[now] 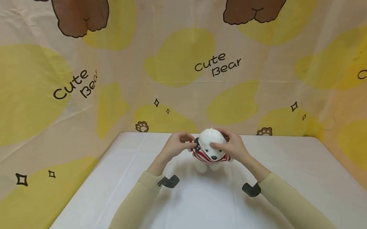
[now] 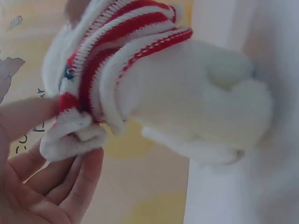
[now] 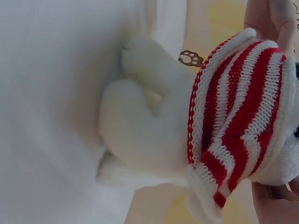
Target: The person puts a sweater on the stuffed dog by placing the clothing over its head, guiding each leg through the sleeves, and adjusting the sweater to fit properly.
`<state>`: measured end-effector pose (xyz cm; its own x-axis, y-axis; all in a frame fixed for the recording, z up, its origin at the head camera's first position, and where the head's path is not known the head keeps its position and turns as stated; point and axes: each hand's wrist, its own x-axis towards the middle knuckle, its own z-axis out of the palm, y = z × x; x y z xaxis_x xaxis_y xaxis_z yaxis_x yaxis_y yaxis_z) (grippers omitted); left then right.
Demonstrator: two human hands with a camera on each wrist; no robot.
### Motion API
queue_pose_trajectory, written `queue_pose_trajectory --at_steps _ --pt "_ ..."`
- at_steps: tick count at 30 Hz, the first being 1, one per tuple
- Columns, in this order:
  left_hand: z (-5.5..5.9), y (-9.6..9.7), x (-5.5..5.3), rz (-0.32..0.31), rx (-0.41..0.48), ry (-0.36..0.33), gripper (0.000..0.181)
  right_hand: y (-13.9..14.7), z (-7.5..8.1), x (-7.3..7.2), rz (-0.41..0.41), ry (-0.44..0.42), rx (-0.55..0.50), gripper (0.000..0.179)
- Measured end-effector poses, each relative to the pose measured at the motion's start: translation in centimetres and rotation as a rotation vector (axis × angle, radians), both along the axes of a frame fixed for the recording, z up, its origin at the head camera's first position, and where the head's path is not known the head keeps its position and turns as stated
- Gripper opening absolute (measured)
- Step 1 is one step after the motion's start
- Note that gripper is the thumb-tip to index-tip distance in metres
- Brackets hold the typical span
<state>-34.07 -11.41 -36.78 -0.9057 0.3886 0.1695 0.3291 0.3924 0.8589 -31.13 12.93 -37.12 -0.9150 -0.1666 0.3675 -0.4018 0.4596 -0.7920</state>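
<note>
A white plush animal [image 1: 213, 137] with a dark nose stands upright on its hind legs on the table. It wears a red-and-white striped knit sweater [image 3: 252, 98] with a dark, white-spotted patch [image 1: 197, 145] near one shoulder. My left hand [image 1: 175, 146] pinches the sleeve end, thumb on one side and fingers on the other; its white cuff [image 2: 70, 137] is bunched in the left wrist view. My right hand [image 1: 234, 147] holds the head, thumb across the face and fingers behind. The plush's bare white lower body [image 2: 177, 88] shows below the hem.
The white-covered table [image 1: 199, 206] extends around the plush toward me. A cloth backdrop [image 1: 182, 94] with yellow patches and bear prints stands close behind and at both sides. Dark wrist-worn pieces [image 1: 169, 181] jut from both sleeves.
</note>
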Motion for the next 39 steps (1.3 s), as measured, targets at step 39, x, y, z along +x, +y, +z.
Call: queue_pose_trajectory --at_steps 39 --pt "-1.7 0.1 -0.7 -0.006 0.011 -0.030 0.025 0.4 -0.3 -0.1 0.007 -0.067 0.026 0.064"
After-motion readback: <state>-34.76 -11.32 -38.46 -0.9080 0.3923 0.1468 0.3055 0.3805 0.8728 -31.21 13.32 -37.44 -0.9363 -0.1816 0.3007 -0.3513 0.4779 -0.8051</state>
